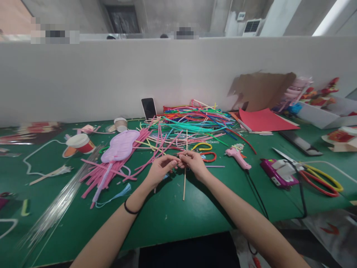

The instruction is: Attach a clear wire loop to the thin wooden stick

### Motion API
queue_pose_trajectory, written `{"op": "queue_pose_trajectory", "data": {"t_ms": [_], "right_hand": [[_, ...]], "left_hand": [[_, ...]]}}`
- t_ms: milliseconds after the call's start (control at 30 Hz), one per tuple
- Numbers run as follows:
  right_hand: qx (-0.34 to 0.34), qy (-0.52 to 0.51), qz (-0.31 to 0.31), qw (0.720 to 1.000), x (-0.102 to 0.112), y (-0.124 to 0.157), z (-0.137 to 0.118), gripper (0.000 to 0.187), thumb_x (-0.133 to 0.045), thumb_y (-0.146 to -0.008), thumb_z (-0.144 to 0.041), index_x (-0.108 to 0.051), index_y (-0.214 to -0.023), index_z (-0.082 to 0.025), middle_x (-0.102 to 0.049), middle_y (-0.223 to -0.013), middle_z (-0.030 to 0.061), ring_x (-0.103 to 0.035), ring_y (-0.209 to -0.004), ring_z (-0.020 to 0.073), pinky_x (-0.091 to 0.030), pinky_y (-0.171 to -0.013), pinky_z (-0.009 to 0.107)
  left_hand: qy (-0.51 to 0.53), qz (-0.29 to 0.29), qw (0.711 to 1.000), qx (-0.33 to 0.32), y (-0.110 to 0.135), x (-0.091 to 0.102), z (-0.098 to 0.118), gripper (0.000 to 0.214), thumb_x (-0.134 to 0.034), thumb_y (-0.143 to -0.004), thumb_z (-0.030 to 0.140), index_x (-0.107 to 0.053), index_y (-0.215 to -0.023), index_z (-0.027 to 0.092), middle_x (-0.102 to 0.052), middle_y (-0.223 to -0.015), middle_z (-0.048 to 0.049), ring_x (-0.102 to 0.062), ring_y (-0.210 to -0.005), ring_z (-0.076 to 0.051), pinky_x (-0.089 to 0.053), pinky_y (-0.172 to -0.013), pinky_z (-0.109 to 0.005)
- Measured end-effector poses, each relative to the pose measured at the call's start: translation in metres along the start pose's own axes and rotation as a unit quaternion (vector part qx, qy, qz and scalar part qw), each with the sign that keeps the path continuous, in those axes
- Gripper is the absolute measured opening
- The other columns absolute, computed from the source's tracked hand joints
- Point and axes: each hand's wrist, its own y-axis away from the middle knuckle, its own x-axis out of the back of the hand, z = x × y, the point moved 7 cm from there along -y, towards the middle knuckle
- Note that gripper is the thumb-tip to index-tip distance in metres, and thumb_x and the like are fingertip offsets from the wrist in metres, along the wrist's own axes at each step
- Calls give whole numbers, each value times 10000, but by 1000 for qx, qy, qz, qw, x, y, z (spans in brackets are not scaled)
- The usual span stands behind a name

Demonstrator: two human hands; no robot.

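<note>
Left hand [164, 168] and right hand [194, 163] are meeting over the desk [173, 230], fingertips pressing together; cannot tell what they are pinching. Thin stick [184, 186] is passing behind the right hand's fingers; scissors [208, 153] are lying just beyond.

Single view, worn on the head, set above and behind the person's own hands. Faces forward and down across a green table [164, 230], roughly square to the pale partition [111, 74] at its far edge. Near range: both forearms [237, 208] run in from the bottom, left hand [161, 169] and right hand [193, 163] a little below mid-frame, dark clothing [189, 255] at the lower edge. Wide take, table running out past both sides. Tilt shallow enough to clear the partition top, reaching the grey wall [167, 15] behind.
</note>
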Motion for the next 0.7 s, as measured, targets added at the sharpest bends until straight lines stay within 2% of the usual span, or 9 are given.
{"op": "queue_pose_trajectory", "data": {"t_ms": [200,333,500,700], "right_hand": [[-18,-18,24,999,3,0,2,256,-806,-638,-309,-698,-805,-148,-709,-624,20,-650,-523,118,-538,-530,227],[-28,-15,22,999,2,0,4,200,-791,-679,-270,-698,-808,-148,-724,-650,40,-653,-532,116,-541,-536,223],[-26,-11,20,999,1,1,3,212,-792,-691,-280,-697,-822,-144,-725,-651,45,-654,-544,115,-544,-544,219],[-20,-10,21,1000,3,0,3,220,-797,-686,-292,-695,-814,-145,-724,-652,43,-655,-547,110,-540,-541,206]], "left_hand": [[31,13,999,6,0,1,-1,292,-751,-786,402,-722,-962,171,-738,-904,-62,-626,-680,-130,-493,-562,-221],[19,42,999,11,-1,5,-3,261,-756,-780,387,-714,-909,164,-727,-825,-44,-615,-648,-122,-475,-550,-215],[34,46,998,9,-2,5,-1,260,-736,-798,406,-672,-853,160,-708,-785,-30,-600,-609,-113,-469,-535,-216],[30,41,999,7,-1,5,3,269,-689,-837,424,-663,-858,157,-712,-846,-49,-608,-629,-116,-475,-544,-217]]}}
